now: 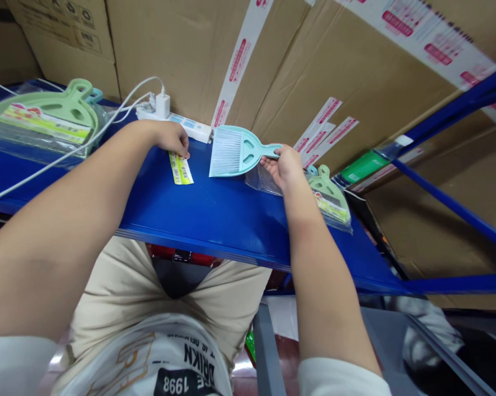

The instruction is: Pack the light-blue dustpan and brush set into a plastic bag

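Note:
A light blue hand brush and dustpan set (pixel 250 155) is held over the blue shelf, its pale bristles pointing left. My right hand (pixel 287 166) is closed around its handle at the right end. With fingers pinched together, my left hand (pixel 174 138) grips the top end of a yellow-green printed label card (pixel 181 170). The card lies on or just over the shelf surface; which one I cannot tell. Beneath and beside my right hand is a crumpled clear plastic bag (pixel 264 180).
Bagged green dustpan sets lie at the left (pixel 61 110) and the right (pixel 329 192) of the blue shelf (pixel 214 212). A power strip (pixel 190 126) with a white charger and cables stands behind my left hand. Cardboard boxes (pixel 169 44) wall the back. A green-labelled bottle (pixel 367 165) lies right.

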{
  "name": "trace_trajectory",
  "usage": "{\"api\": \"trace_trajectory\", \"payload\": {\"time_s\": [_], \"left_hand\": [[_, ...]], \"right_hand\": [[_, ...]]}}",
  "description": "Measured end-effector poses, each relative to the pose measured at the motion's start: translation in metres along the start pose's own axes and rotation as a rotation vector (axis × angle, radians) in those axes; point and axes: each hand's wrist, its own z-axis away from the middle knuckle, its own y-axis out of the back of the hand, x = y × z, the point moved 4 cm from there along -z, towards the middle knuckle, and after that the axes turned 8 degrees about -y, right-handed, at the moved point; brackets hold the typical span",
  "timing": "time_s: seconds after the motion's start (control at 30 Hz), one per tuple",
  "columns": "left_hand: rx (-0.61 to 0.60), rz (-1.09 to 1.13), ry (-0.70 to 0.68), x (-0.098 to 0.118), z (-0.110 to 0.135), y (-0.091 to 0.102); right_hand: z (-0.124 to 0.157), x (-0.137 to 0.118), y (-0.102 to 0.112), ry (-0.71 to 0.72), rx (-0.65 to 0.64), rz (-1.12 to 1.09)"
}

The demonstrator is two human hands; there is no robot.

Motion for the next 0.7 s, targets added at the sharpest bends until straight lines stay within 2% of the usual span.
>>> {"api": "trace_trajectory", "payload": {"time_s": [0.2, 0.33, 0.4, 0.6, 0.7], "left_hand": [[0.025, -0.040, 0.029, 0.020, 0.014, 0.006], [-0.093, -0.250, 0.090, 0.039, 0.027, 0.005], [-0.112, -0.256, 0.096, 0.044, 0.030, 0.003], [-0.171, -0.284, 0.119, 0.036, 0.023, -0.002], [-0.202, -0.228, 0.105, 0.041, 0.026, -0.003]], "right_hand": [[0.006, 0.000, -0.002, -0.017, 0.047, -0.053], [0.005, -0.001, -0.001, -0.025, 0.036, -0.052], [0.004, -0.002, 0.000, -0.031, 0.024, -0.030], [0.000, 0.000, 0.002, -0.028, 0.009, 0.006], [0.000, 0.001, 0.002, -0.020, 0.018, -0.013]]}}
